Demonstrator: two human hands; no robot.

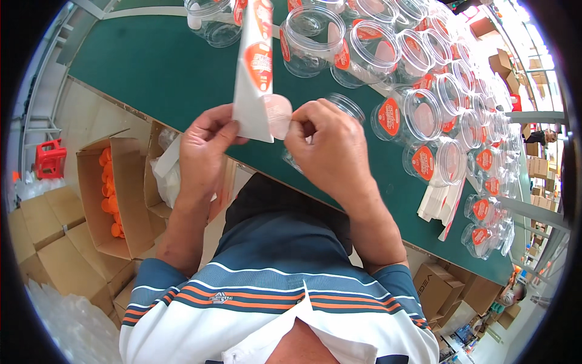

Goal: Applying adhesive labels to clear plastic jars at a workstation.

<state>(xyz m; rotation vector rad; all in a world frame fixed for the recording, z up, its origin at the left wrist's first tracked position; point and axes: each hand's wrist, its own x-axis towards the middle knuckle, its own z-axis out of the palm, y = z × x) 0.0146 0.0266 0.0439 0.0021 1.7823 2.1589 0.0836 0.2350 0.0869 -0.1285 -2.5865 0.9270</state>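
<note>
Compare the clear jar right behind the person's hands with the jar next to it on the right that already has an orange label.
The jar behind the hands shows no label on the part in view; the labelled jar bears an orange oval sticker. The first is largely hidden by the right hand; the second stands in full view. Both are clear plastic, lidless, on the green table.

Above a green table [157, 67], the left hand [205, 145] pinches the lower edge of a white label strip [253, 67] bearing orange stickers, while the right hand [324, 142] peels a round sticker [279, 115] off it. Clear plastic jars [424, 115] with orange labels crowd the table's right; a cardboard box of orange lids [112, 188] stands below left.
</note>
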